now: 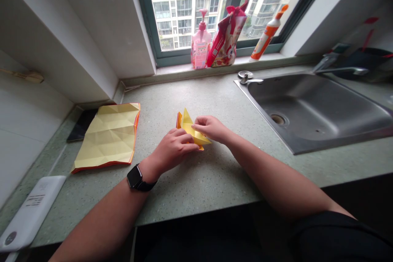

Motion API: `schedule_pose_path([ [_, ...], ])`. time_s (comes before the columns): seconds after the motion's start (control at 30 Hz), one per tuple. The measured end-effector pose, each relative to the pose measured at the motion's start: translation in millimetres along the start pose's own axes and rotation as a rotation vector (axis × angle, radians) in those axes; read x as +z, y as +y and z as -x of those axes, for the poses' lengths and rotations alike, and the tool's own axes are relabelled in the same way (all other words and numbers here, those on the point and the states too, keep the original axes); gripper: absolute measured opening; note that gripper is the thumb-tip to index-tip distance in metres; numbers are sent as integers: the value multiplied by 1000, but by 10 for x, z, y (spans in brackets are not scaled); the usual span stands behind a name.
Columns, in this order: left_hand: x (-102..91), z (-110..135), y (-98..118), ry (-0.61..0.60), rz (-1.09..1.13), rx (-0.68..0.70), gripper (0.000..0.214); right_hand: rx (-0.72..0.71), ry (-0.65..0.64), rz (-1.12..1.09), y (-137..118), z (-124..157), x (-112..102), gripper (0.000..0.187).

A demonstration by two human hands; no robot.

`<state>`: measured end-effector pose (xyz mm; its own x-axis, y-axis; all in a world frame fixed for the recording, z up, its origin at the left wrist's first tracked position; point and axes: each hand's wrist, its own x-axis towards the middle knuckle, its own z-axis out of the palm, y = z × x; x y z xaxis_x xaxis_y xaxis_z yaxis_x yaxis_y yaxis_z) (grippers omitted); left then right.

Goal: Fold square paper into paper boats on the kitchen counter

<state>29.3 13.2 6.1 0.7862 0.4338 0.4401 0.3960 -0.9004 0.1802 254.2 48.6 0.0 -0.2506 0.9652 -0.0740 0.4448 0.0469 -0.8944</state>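
A small folded yellow paper [187,122] with orange edges rests on the counter in front of me. Its pointed flaps stand partly up. My left hand [178,147], with a black watch at the wrist, lies over the paper's near left part, fingers bent and pressing on it. From the right, my right hand [211,127] pinches the paper's right flap between thumb and fingers. Farther left lies a stack of creased yellow sheets [107,135] with red-orange edges, apart from both hands.
A dark flat object [82,126] sits partly under the sheets. A white device [32,213] is at the near left. The steel sink [325,106] and its faucet [325,62] are at right. A pink pump bottle [201,45], a red bag [229,37] and an orange-white bottle [268,35] line the windowsill.
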Motion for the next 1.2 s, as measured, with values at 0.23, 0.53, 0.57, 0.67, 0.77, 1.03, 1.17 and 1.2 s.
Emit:
schedule_pose_path([
  [0.23, -109, 9, -17, 236, 111, -142, 17, -10, -6, 90, -65, 31, -14, 30],
  [0.53, 74, 95, -520, 367, 406, -613, 52, -118, -53, 137, -124, 96, 38, 32],
  [0.57, 90, 95, -541, 343, 464, -624, 54, -129, -60, 145, -133, 103, 42, 31],
  [0.67, 105, 80, -556, 286, 592, -632, 55, -153, -76, 169, -152, 118, 44, 31],
  [0.77, 103, 63, -546, 261, 622, -644, 51, -157, -75, 186, -158, 125, 40, 31],
  [1.03, 108, 50, -524, 298, 540, -718, 45, -143, -63, 208, -156, 136, 29, 31],
  [1.17, 83, 42, -492, 321, 489, -733, 38, -148, -53, 226, -168, 150, 24, 32],
  [1.2, 80, 41, -485, 327, 480, -733, 37, -147, -52, 230, -170, 153, 23, 32],
])
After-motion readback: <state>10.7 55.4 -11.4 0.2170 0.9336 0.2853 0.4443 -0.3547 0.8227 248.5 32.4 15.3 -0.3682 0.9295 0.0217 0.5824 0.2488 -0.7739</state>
